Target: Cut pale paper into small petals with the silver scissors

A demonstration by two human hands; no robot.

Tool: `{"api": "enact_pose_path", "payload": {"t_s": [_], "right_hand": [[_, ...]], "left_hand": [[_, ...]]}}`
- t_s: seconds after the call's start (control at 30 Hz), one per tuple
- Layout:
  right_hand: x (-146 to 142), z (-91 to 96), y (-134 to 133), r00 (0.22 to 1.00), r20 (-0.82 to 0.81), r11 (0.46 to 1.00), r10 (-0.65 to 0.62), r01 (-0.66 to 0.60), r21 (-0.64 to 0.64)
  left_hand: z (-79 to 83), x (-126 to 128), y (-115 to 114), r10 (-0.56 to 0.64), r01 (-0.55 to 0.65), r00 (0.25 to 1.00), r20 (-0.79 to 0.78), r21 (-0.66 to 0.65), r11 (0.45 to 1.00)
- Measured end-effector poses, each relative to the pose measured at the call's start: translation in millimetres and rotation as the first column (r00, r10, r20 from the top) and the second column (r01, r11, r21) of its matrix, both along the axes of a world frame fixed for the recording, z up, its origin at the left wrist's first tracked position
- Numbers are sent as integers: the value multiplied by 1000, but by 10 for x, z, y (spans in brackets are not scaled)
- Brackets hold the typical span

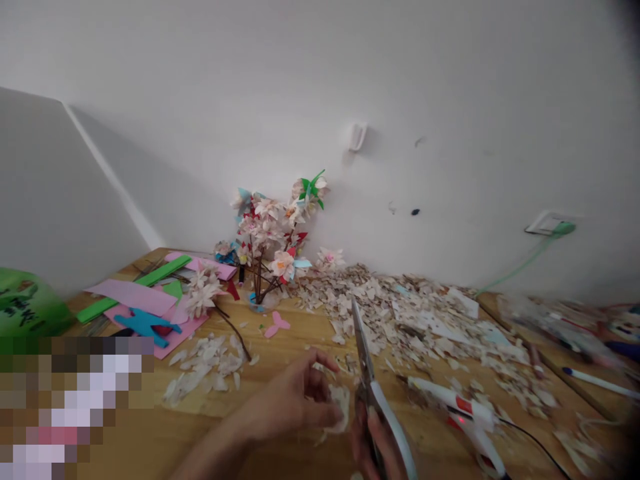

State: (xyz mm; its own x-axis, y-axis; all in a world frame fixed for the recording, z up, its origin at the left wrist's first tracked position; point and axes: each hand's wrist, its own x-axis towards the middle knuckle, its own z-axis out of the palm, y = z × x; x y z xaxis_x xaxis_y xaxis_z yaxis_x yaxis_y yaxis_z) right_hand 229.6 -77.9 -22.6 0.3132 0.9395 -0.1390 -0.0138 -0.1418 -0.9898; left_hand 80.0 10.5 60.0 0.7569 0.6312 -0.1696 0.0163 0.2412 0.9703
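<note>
My left hand (307, 397) is low in the middle of the view, fingers curled with a thin, whitish, translucent piece (343, 405) at the thumb and fingertips. My right hand (377, 440) grips a pair of scissors (367, 367) with pale handles. Their blades point away from me and look nearly together. Ahead of both hands spreads a broad heap of pale, petal-like flakes (360, 300). On the left lies a smaller pile of whitish flakes (207, 363). A bunch of handmade flowers (267, 230) on brown stems stands upright near the wall.
A white glue gun (450, 400) with a lit red light and a cord lies right of the scissors. Coloured sheets (133, 297), a blue cut-out (147, 327) and a single flower (204, 290) lie left. A pen (597, 382) and clear plastic bags (550, 327) sit far right.
</note>
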Motion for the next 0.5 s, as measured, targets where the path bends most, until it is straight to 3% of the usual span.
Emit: {"api": "enact_pose_path", "payload": {"t_s": [0.1, 0.2, 0.33, 0.5], "right_hand": [[-9, 72, -25, 999, -47, 999, -4, 3, -36], [-36, 106, -28, 986, -156, 998, 62, -65, -19], [-64, 80, 2, 974, -175, 990, 141, -144, 0], [-125, 144, 6, 988, -151, 997, -42, 51, 57]], "left_hand": [[-92, 13, -26, -234, 231, 965, -122, -38, 972], [-197, 26, 0, -319, 310, 930, -181, -76, 948], [-263, 13, 74, -273, 273, 918, -288, -41, 961], [-258, 1, 109, -208, 208, 930, -304, -30, 978]]}}
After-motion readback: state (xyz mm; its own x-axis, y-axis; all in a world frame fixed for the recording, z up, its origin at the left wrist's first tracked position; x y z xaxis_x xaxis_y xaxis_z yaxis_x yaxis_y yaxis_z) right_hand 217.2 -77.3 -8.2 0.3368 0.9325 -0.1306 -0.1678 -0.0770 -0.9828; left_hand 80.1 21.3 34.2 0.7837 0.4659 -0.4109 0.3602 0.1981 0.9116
